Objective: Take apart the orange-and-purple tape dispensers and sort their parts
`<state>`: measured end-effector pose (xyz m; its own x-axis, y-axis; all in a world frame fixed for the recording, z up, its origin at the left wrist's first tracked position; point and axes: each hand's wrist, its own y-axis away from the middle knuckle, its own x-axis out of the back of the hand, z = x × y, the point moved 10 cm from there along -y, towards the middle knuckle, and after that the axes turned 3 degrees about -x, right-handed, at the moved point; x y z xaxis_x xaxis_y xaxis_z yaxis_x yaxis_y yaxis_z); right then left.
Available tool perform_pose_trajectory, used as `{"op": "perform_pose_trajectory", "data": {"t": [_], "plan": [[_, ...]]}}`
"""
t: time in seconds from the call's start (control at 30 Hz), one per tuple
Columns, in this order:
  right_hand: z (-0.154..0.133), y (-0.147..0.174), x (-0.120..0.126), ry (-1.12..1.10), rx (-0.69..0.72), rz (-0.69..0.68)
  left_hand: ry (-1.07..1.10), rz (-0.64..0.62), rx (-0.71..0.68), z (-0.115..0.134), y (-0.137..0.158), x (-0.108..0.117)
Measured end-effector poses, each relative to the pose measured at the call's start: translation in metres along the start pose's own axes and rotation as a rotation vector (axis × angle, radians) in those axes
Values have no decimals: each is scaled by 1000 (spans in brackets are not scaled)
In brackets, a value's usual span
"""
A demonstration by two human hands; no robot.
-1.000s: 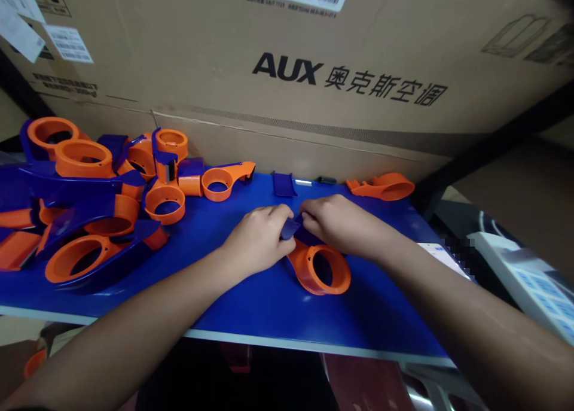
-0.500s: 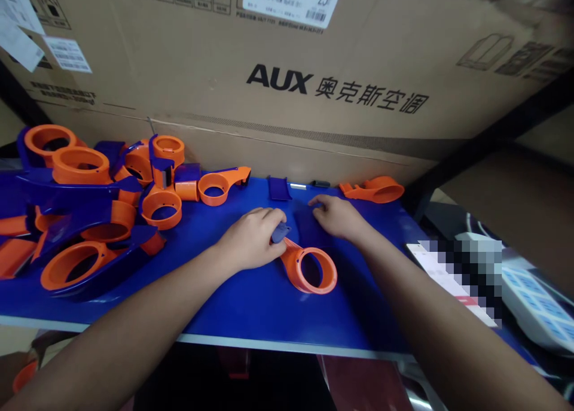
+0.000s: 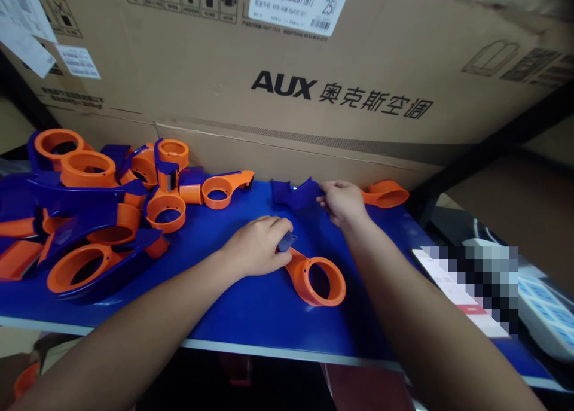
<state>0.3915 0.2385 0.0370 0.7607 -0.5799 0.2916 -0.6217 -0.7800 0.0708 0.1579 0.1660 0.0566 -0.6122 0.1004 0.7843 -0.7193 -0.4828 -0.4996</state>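
My left hand is closed round the narrow end of an orange tape dispenser. Its round hub points to the right, low over the blue tabletop. A small grey-blue piece shows between the thumb and fingers. Further back, my right hand pinches the right edge of a dark blue curved plastic piece, which is tilted up. Just left of that piece is another blue plastic part, partly overlapped by it. Behind my right hand lies a second orange dispenser part, its narrow end hidden.
Orange and blue tape dispensers are heaped on the left of the blue table. A large cardboard box walls off the back. At right are a white paper, a white device and a black post.
My right hand has moved back and slightly right, and now holds the blue curved piece raised from the table. My left hand keeps its hold on the orange dispenser; the view has shifted slightly.
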Motion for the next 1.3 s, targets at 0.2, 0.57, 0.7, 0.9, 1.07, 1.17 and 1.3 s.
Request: {"op": "perform_pose_trajectory", "data": {"t": [0.2, 0.57, 0.7, 0.9, 1.07, 1.17, 1.3], "plan": [[13, 0, -34, -203, -131, -19, -17, -22, -22, 2, 0, -3], [13, 16, -45, -117, -26, 50, -39, -34, -39, 5, 0, -5], [6, 24, -45, -3, 67, 72, -51, -31, -46, 6, 0, -5], [4, 32, -53, 168, 163, 6, -51, -46, -42, 6, 1, -5], [3, 38, -62, 275, 244, -54, -61, -53, -32, 6, 1, -5], [-2, 43, -65, 347, 311, -77, -60, -56, -23, 5, 1, -5], [-12, 51, -60, 454, 408, -39, -57, -64, -21, 5, 1, -6]]}}
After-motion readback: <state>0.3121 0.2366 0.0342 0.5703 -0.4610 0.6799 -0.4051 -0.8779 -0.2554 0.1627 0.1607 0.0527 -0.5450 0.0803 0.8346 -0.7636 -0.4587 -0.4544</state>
